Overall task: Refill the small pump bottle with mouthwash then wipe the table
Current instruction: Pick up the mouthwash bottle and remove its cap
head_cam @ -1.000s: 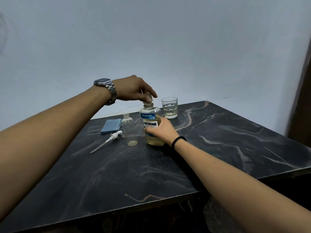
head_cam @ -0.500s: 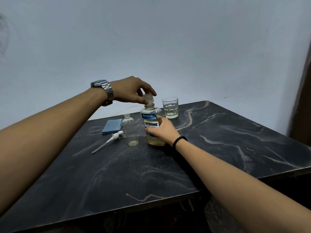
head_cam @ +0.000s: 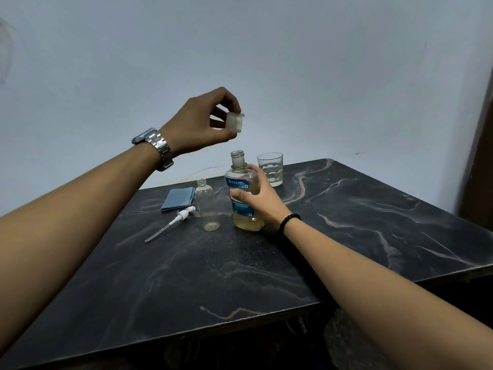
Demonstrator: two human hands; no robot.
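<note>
The mouthwash bottle (head_cam: 241, 182), clear with a blue label and yellowish liquid, stands uncapped on the dark marble table (head_cam: 266, 268). My right hand (head_cam: 262, 202) wraps around its right side. Well above the bottle's neck, my left hand (head_cam: 202, 124) pinches the bottle's clear cap (head_cam: 234, 122). The small clear pump bottle (head_cam: 206, 205) stands open just left of the mouthwash bottle, nearly empty. Its white pump head with a long tube (head_cam: 176, 220) lies on the table to the left. A folded blue cloth (head_cam: 179, 198) lies behind the pump.
A drinking glass (head_cam: 270, 169) with a little pale liquid stands behind the mouthwash bottle, near the table's far edge. A pale wall rises behind the table. A dark door frame (head_cam: 480, 161) runs along the right.
My left hand has lifted the cap off the mouthwash bottle and raised it well above the neck. My right hand's grip on the bottle has shifted and the label has turned.
</note>
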